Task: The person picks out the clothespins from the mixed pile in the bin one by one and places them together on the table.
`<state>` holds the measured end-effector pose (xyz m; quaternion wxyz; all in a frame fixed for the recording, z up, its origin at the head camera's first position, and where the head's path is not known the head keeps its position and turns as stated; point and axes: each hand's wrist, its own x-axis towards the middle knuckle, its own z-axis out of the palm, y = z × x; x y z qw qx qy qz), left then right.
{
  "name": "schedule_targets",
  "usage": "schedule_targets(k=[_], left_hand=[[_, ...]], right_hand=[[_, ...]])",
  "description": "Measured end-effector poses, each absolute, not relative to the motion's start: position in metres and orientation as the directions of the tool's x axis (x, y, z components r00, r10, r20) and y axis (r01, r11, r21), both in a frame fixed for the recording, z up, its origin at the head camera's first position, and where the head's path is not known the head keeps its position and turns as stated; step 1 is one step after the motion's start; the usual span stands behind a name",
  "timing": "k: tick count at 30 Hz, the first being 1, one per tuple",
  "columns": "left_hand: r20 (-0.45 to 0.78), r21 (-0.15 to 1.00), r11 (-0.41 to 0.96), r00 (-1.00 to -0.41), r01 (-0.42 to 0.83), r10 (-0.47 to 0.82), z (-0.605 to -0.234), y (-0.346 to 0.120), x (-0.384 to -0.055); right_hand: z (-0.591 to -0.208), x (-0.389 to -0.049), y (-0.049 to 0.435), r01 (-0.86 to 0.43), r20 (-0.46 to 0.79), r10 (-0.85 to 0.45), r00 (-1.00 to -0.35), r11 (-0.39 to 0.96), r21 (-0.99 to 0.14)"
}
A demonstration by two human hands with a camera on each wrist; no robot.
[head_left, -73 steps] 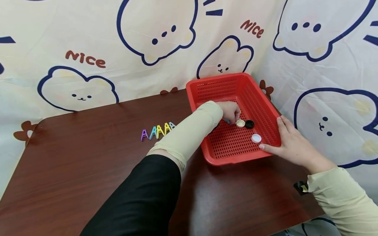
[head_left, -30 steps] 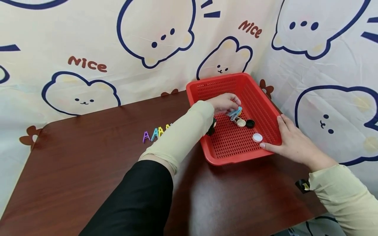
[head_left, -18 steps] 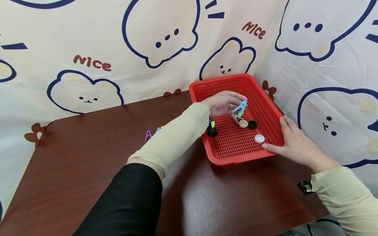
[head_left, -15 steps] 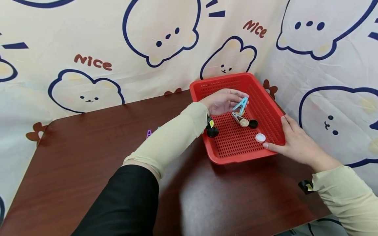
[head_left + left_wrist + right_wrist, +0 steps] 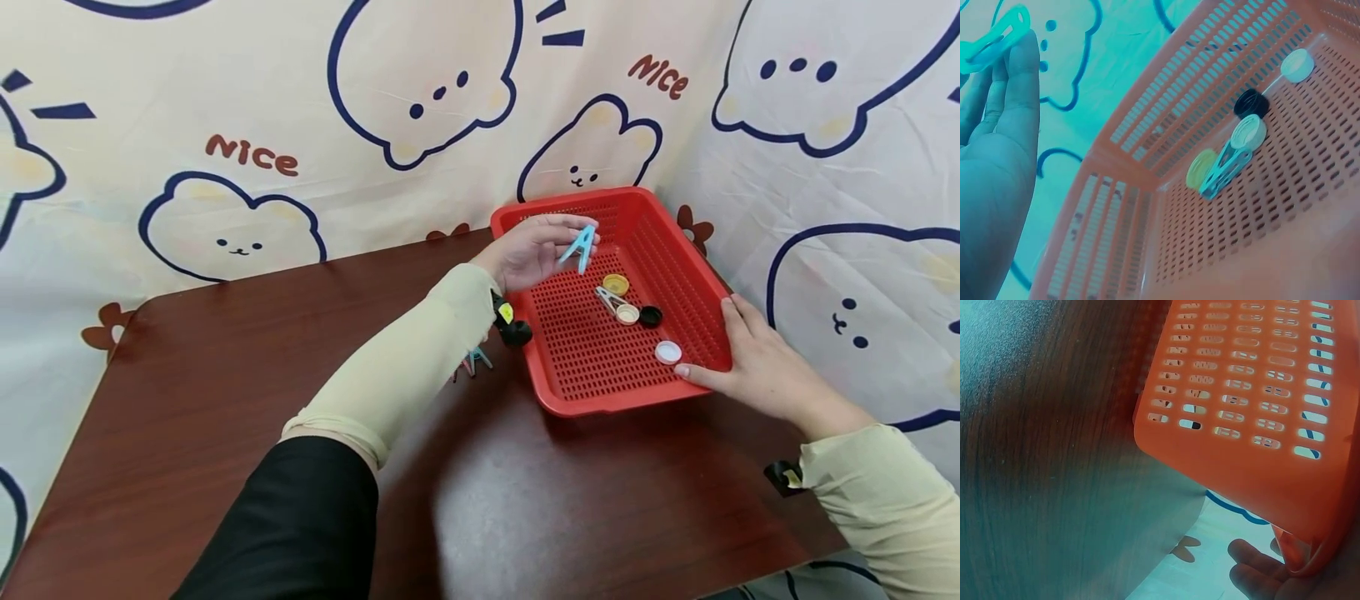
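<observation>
My left hand (image 5: 536, 250) pinches a light blue clothespin (image 5: 579, 248) between its fingertips, raised over the far left part of the red basket (image 5: 536, 379). In the left wrist view the clothespin (image 5: 999, 39) shows at the upper left. Gripping the basket's near right corner is my right hand (image 5: 768, 375), its thumb on the near rim and its fingers along the right side. On the basket floor a whitish clothespin (image 5: 608, 300) lies beside a yellow cap (image 5: 616, 284) and a cream cap (image 5: 627, 314). A black cap (image 5: 651, 317) and a white cap (image 5: 668, 352) lie nearer my right hand.
Left of the basket, a few clothespins (image 5: 474, 359) stand on the brown table (image 5: 225, 400), partly hidden behind my left forearm. A printed cloth (image 5: 420, 192) hangs behind the table and along its right side.
My left hand has picked the light blue clothespin out of the basket's contents, lifted it and moved left, uncovering the yellow cap and whitish clothespin. The right hand keeps its hold on the basket.
</observation>
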<state>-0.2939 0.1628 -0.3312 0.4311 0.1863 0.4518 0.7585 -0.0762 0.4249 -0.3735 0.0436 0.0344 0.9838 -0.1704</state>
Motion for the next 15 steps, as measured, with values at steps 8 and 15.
schedule_targets(k=[8,15], left_hand=[[-0.062,0.821,-0.318,-0.627,-0.475,0.777,-0.332,0.114,-0.298],[-0.055,0.823,-0.343,-0.665,-0.453,0.745,-0.337,0.047,-0.298]], right_hand=[[-0.374,-0.077,0.424,0.084,-0.112,0.048,-0.993,0.937,-0.340],[-0.370,-0.076,0.427,0.105,-0.194,0.042,-0.980,0.940,-0.325]])
